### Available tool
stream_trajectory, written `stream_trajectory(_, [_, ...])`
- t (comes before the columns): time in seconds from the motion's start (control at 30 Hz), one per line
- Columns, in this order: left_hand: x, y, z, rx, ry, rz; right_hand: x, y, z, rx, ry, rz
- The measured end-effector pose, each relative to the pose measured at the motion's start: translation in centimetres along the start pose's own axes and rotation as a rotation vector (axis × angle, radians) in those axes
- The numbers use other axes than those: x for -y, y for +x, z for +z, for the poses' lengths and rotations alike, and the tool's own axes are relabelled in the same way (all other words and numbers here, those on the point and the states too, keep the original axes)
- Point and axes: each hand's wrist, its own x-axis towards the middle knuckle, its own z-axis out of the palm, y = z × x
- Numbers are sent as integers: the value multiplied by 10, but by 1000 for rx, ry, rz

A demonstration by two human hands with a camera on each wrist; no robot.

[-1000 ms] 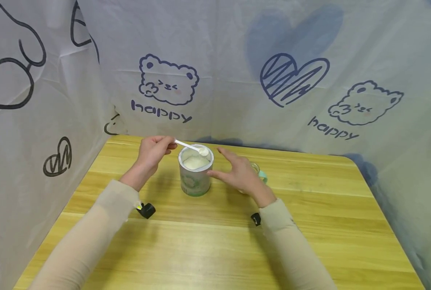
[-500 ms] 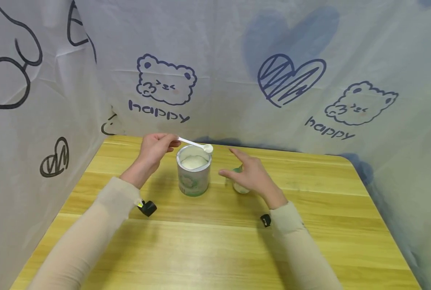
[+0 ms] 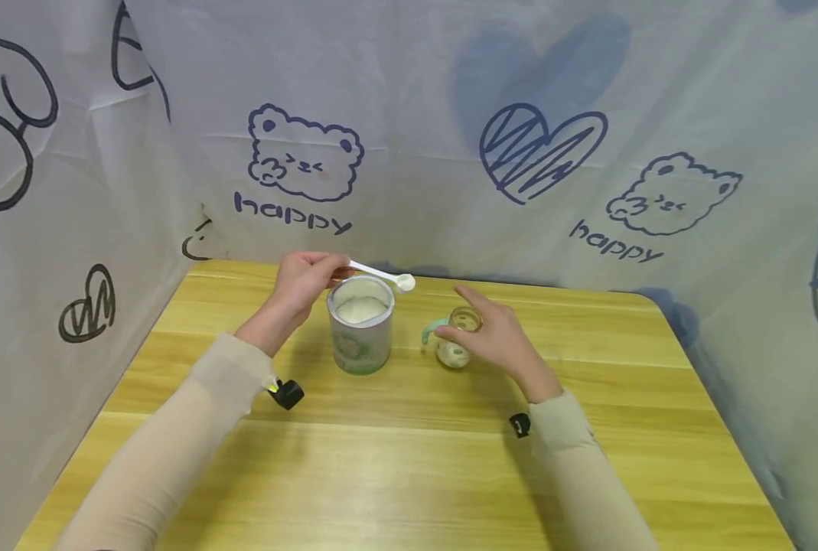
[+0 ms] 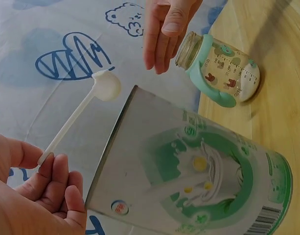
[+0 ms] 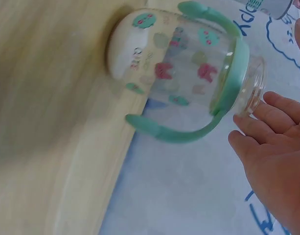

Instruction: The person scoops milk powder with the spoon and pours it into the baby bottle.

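Observation:
My left hand [image 3: 308, 279] pinches the thin handle of a white measuring scoop [image 3: 405, 283] between thumb and fingers. The scoop's bowl is beyond the right rim of an open tin [image 3: 360, 348] of pale powder; pale powder shows in the bowl. Right of the tin stands an uncapped clear baby bottle [image 3: 452, 353] with mint-green handles [image 5: 233, 83] and white powder at its bottom [image 5: 123, 49]. My right hand [image 3: 494, 337] is beside the bottle's neck [image 5: 252, 83], fingers extended and thumb apart. Whether its fingertips touch the neck I cannot tell.
The wooden table [image 3: 381, 474] has its back edge against a white cloth [image 3: 422, 191] printed with bears and hearts. Black wrist-camera pieces [image 3: 288, 394] show by both cuffs. The tin stands between my left hand and the bottle.
My left hand has carried the scoop right, from over the tin to beyond its rim. My right hand has moved right, away from the tin, and more of the bottle shows.

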Motion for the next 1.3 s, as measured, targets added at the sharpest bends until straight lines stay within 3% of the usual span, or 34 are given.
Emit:
stream_trajectory(0.53, [-5, 0, 30, 51, 58, 84, -32, -17, -2, -4, 12, 92])
stream_trajectory(0.93, [-5, 3, 53, 74, 53, 90, -46, -22, 4, -11, 12, 120])
stream_trajectory(1.3, [-6, -1, 69, 106, 126, 102, -50, -22, 7, -14, 16, 127])
